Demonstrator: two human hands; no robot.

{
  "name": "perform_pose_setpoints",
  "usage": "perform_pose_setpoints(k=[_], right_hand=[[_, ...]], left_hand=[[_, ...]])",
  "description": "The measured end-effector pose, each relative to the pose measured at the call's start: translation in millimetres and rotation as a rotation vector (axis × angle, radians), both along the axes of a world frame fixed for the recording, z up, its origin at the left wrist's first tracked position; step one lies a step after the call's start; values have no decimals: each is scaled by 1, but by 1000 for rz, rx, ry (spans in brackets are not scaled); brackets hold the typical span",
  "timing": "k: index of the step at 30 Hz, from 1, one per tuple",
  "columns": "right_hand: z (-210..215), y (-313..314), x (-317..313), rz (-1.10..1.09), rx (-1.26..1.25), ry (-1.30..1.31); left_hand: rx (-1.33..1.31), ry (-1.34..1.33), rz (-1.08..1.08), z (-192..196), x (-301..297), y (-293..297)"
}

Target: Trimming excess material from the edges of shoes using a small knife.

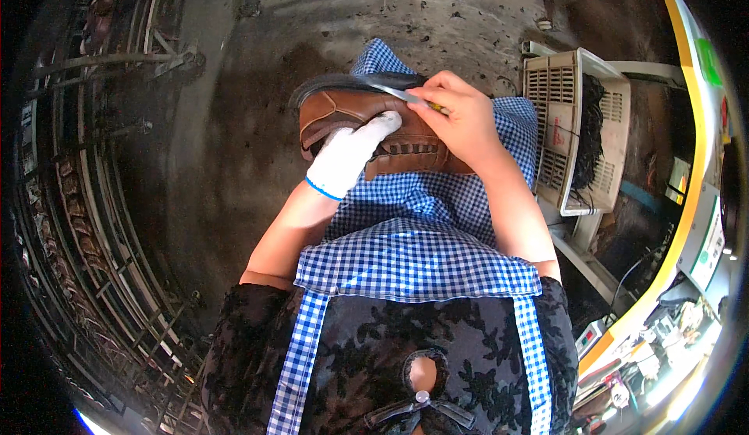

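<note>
Grey concrete floor (374, 14) beyond hands. White-gloved L hand (351, 148) clamped on brown leather shoe (353, 109) beneath it; bare R hand (460, 119) pinches slim silver-bladed tool (396, 92) over curved black sole (321, 86), just L. Prob. best: shallow angle, L thumb clear.

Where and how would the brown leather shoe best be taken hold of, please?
Probably the brown leather shoe is best taken by its upper beside the left-end opening, from the person's left: that wall offers an edge to pinch, away from the slim blade-like tool the right hand holds at the dark sole.
</note>
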State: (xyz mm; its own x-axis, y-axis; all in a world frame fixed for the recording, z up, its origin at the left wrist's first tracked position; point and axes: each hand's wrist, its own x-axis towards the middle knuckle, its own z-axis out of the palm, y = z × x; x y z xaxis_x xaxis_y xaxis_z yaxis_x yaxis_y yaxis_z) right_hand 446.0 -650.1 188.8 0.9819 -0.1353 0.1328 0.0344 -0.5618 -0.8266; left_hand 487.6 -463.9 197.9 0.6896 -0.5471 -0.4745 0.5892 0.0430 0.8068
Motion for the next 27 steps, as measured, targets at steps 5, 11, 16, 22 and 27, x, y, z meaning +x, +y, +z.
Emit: perform_pose_setpoints(k=[5, 11, 16, 22, 27], right_hand=[[9, 6, 4, 94, -420, -89], [17, 20, 9, 162, -791, -103], [17, 26, 16, 236, -884, -152], [15, 15, 27, 304, -856, -118], [-8, -39, 27, -110, -455, -71]], left_hand=[[133, -372, -127, -19, 5, 5], [326, -278, -231, -1, 7, 1], [398, -285, -289, -8, 4, 3], [160, -413, -120, -21, 2, 4], [51, -87, -50, -15, 4, 1]])
